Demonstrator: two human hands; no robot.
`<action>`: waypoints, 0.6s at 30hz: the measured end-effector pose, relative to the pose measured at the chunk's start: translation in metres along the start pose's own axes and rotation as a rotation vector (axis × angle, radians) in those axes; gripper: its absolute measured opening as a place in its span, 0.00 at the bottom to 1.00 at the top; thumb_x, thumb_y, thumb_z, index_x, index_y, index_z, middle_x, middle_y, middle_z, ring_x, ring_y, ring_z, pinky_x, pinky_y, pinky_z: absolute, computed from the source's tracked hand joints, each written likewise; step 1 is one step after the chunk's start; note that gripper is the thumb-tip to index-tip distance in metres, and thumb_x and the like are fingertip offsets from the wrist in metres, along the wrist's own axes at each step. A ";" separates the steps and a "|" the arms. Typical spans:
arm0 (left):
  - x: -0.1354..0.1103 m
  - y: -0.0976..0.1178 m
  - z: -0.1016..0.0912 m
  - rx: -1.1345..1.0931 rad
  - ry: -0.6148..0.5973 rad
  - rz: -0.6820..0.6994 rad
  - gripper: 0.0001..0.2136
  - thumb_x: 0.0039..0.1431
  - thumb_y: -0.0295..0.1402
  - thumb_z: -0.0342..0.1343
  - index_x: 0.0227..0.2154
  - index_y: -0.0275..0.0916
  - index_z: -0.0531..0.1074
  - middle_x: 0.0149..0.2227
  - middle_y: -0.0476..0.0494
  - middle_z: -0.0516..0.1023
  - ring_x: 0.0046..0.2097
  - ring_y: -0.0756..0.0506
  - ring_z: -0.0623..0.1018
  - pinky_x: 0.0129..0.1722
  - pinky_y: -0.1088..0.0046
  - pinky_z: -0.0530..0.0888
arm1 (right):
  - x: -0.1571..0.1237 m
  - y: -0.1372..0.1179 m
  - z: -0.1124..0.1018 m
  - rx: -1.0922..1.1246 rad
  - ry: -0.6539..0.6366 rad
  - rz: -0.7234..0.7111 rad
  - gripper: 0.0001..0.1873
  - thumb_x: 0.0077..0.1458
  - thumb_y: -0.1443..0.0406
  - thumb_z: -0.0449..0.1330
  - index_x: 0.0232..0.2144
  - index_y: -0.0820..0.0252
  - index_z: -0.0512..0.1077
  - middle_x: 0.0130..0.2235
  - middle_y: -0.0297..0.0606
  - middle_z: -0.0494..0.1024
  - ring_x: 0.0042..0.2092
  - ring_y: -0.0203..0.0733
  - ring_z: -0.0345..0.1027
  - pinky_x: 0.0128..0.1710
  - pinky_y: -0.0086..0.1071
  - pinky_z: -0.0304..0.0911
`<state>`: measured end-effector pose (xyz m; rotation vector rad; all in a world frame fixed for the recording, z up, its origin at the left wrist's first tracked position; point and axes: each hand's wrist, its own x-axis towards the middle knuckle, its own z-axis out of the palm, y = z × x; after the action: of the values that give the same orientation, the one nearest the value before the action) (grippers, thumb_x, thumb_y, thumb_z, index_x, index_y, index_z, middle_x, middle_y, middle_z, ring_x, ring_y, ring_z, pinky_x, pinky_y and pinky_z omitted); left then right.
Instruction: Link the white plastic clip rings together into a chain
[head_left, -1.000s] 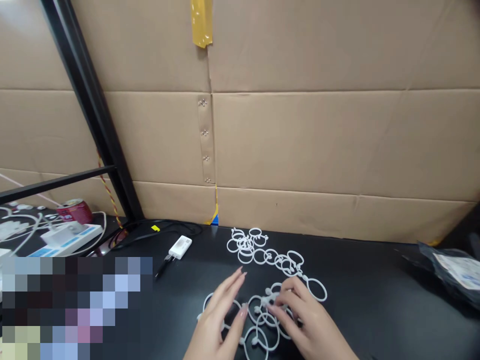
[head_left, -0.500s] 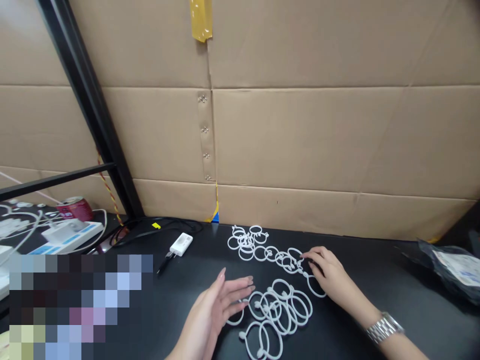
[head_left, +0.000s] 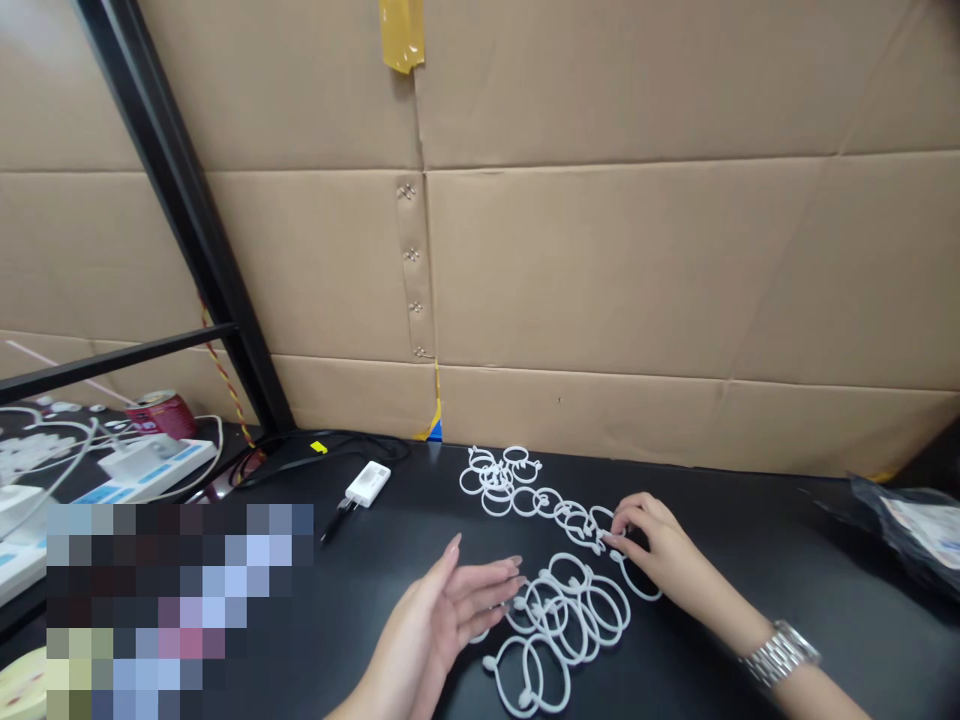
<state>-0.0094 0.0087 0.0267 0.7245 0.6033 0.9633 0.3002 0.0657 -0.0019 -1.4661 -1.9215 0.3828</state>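
Note:
Loose white plastic rings, each with a small knob at its joint, lie on the black table in two groups. The near pile point(head_left: 574, 615) overlaps in front of me; the far group point(head_left: 499, 480) trails diagonally towards my right hand point(head_left: 652, 545). That hand is closed in a pinch, thumb and index at the edge of a white ring point(head_left: 600, 512) at the trail's end. Another ring point(head_left: 637, 582) lies partly beneath its fingers. My left hand point(head_left: 457, 620) is open, palm turned right, fingers stretched beside the near pile, partly covering one ring. It grips nothing.
A white plug adapter point(head_left: 369, 484) with a black connector lies left of the far rings. Further left are a power strip point(head_left: 161, 470), cables and a red can point(head_left: 161, 413). A black plastic bag point(head_left: 900, 530) sits at right. Cardboard point(head_left: 600, 270) walls the back.
My right hand's fingertips have drawn together on a ring at the trail's end, which has shifted slightly right. My left hand has moved slightly right, still open. The view has shifted a little.

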 end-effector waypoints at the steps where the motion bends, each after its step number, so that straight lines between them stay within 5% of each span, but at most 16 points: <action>1: 0.000 0.001 -0.001 -0.046 -0.021 -0.038 0.26 0.68 0.42 0.37 0.42 0.25 0.77 0.50 0.31 0.75 0.53 0.36 0.74 0.58 0.56 0.60 | 0.000 -0.002 0.000 0.037 0.004 0.018 0.09 0.49 0.59 0.62 0.23 0.55 0.71 0.35 0.39 0.68 0.39 0.48 0.62 0.43 0.44 0.59; 7: 0.004 0.003 -0.007 -0.288 -0.081 -0.184 0.28 0.66 0.45 0.40 0.49 0.22 0.70 0.49 0.28 0.75 0.50 0.37 0.77 0.60 0.57 0.55 | 0.000 -0.023 -0.008 0.331 0.029 0.186 0.14 0.48 0.55 0.63 0.22 0.58 0.70 0.31 0.35 0.66 0.29 0.39 0.58 0.31 0.35 0.56; 12: 0.007 0.002 -0.009 -0.300 -0.100 -0.174 0.28 0.65 0.45 0.41 0.50 0.22 0.70 0.52 0.28 0.73 0.52 0.37 0.75 0.61 0.58 0.55 | -0.008 -0.061 -0.010 0.689 -0.104 0.327 0.15 0.56 0.53 0.56 0.27 0.59 0.68 0.20 0.25 0.57 0.20 0.30 0.43 0.20 0.28 0.46; 15: 0.007 0.001 -0.007 -0.198 -0.093 -0.118 0.27 0.65 0.45 0.40 0.48 0.25 0.72 0.52 0.30 0.74 0.53 0.37 0.74 0.60 0.57 0.57 | -0.016 -0.083 0.000 0.854 -0.207 0.370 0.16 0.56 0.54 0.58 0.25 0.60 0.67 0.21 0.27 0.61 0.20 0.28 0.43 0.18 0.26 0.44; 18: 0.003 -0.001 -0.004 0.197 -0.004 0.082 0.21 0.64 0.43 0.45 0.46 0.33 0.75 0.50 0.35 0.76 0.52 0.38 0.75 0.58 0.55 0.62 | -0.026 -0.099 0.014 1.200 -0.305 0.483 0.13 0.54 0.58 0.62 0.26 0.61 0.68 0.20 0.27 0.64 0.18 0.25 0.45 0.17 0.22 0.45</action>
<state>-0.0105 0.0123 0.0225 0.9322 0.6761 0.9860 0.2218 0.0116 0.0382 -0.9879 -1.0442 1.6929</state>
